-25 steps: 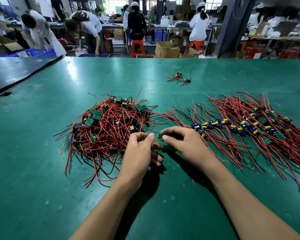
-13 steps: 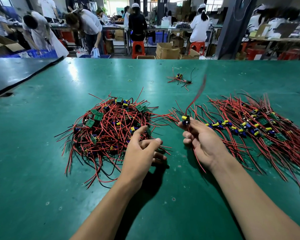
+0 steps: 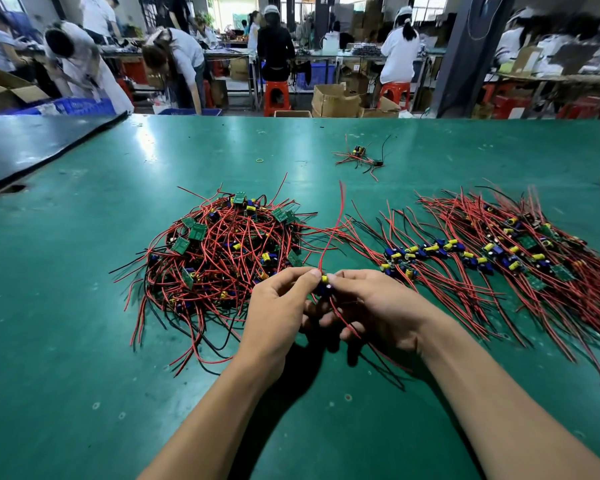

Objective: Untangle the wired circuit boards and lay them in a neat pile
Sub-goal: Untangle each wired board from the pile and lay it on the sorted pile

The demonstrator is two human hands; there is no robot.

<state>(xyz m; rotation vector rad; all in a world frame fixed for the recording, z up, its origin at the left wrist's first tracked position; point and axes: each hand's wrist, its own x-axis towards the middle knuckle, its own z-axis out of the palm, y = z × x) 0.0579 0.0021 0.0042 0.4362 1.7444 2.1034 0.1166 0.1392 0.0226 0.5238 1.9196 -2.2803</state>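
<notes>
On the green worktop (image 3: 84, 341), near its front edge, both hands met over one small board (image 3: 324, 285): the left hand (image 3: 278, 313) pinched it from one side with thumb and forefinger, the right hand (image 3: 378, 310) pinched it from the other, and the remaining fingers of both curled underneath. The board sat lifted just off the surface, a yellow capacitor showing between the fingertips. One of its red wires (image 3: 336, 223) rose up and away, and others trailed down through the right hand's fingers. Just beyond the left hand lay the tangle (image 3: 222, 251), a rough mound of red and black leads with green boards poking out at all angles; its nearest strands reached almost to the knuckles. To the right, the pile (image 3: 499, 258) was spread in a band, boards in a row and wires fanned toward the front edge, its closest leads running beside the right wrist. Farther back sat a stray bunch (image 3: 359, 155) and, left of it, a small yellow ring (image 3: 260, 160). A dark sheet (image 3: 32, 150) covered the far left corner. Behind the worktop stood red stools (image 3: 276, 95), cardboard boxes (image 3: 336, 100), blue crates (image 3: 84, 106) and a dark pillar (image 3: 465, 53), with people working at benches. Any print on the boards or boxes was too small to read.
</notes>
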